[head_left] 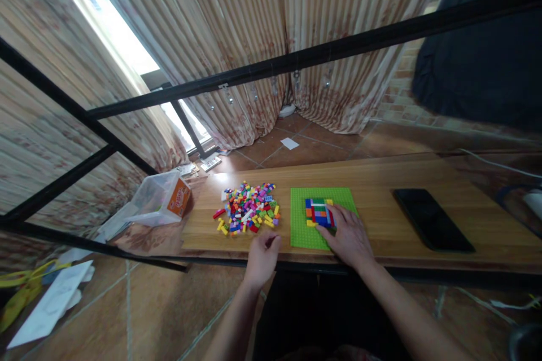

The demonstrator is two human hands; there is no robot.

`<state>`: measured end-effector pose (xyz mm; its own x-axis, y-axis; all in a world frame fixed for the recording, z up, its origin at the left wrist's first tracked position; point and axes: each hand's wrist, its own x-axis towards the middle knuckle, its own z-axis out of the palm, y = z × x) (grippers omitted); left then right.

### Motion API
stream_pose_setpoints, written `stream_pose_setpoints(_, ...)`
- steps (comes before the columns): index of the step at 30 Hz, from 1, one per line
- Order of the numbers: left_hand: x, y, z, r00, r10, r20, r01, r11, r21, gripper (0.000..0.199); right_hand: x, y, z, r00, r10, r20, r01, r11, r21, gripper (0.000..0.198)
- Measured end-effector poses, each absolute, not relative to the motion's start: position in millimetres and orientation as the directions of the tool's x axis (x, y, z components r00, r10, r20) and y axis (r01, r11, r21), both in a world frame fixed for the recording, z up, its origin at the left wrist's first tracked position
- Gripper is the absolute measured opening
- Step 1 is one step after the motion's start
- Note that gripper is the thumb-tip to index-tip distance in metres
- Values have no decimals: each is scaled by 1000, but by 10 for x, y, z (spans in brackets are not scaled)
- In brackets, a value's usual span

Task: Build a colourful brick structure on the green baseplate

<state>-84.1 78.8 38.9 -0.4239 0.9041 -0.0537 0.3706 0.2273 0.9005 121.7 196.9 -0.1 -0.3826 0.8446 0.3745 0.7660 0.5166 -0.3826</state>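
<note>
A bright green baseplate point(298, 220) lies on the wooden table. On it sits a low block of multicoloured building bricks point(318, 214). My right hand point(350, 237) rests over the block's right end, thumb at the near edge and fingers along the right side, gripping it. My left hand point(261, 254) is at the table's front edge, just below a loose pile of small building bricks point(249, 206). Its fingers are curled closed; whatever may be in them is hidden.
A black smartphone point(432, 220) lies on the wooden table point(376, 175) to the right. A clear plastic box point(156, 197) with an orange label stands off the left end. A black metal bar point(262, 70) crosses beyond the table, before patterned curtains point(237, 17).
</note>
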Motion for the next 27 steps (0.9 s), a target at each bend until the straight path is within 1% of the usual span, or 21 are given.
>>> stream_pose_setpoints(3,-1019,592,273,-499,860,-105,274,271,923,19,1228,1970,-28,-386,839,383,767,523,-372,58)
stream_pose_setpoints(6,-1225,452,228,-595,796,-112,243,311,919,17,1241,1976,-69,-397,831,390,767,534,-357,59)
stream_pose_setpoints(12,-1558,269,286,-715,699,-15,390,416,822,18,1260,1994,-129,-415,809,416,764,558,-325,62)
stream_pose_setpoints(16,-1538,326,319,-698,714,51,496,431,754,18,1269,2006,-151,-415,802,430,761,565,-318,64)
stream_pose_setpoints(19,-1413,459,350,-643,758,110,615,426,663,18,1272,2017,-172,-418,800,431,753,570,-327,64)
stream_pose_setpoints(22,-1305,591,388,-598,791,129,717,456,528,19,1268,2020,-183,-404,810,424,755,557,-345,62)
stream_pose_setpoints(25,-1275,677,408,-589,799,120,763,501,409,17,1256,2012,-164,-390,822,415,755,544,-366,61)
stream_pose_setpoints(27,-1289,710,404,-588,799,123,776,515,364,14,1244,2003,-134,-382,832,402,759,531,-377,60)
